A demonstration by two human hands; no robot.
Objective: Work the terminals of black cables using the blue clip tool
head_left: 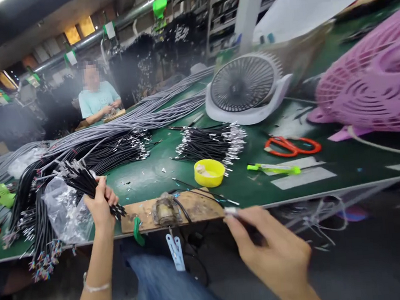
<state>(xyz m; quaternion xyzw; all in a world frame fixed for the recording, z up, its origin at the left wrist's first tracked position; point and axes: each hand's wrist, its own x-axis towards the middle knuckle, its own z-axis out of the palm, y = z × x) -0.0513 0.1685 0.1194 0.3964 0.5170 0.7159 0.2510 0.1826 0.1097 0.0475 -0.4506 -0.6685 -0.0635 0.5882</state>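
My left hand [101,209] is closed round a bundle of short black cables [82,180], their pale ends fanning out at the upper left. Low on the right, my right hand [275,246] pinches a small whitish piece between thumb and forefinger; blur hides what it is. Between the hands, a wooden board [201,205] lies at the table's front edge. It bears a small motor-like metal part [166,212], with a light-blue clothes peg [175,252] hanging below. One loose black cable [207,194] lies across the board near my right hand.
A pile of black cables [204,145] lies behind a yellow bowl [209,173]. Red-handled scissors [291,146], a green cutter [274,168], a white fan [243,87] and a pink fan [373,81] stand or lie rightward. Long grey cables [140,115] cross the back, where a person [99,100] sits.
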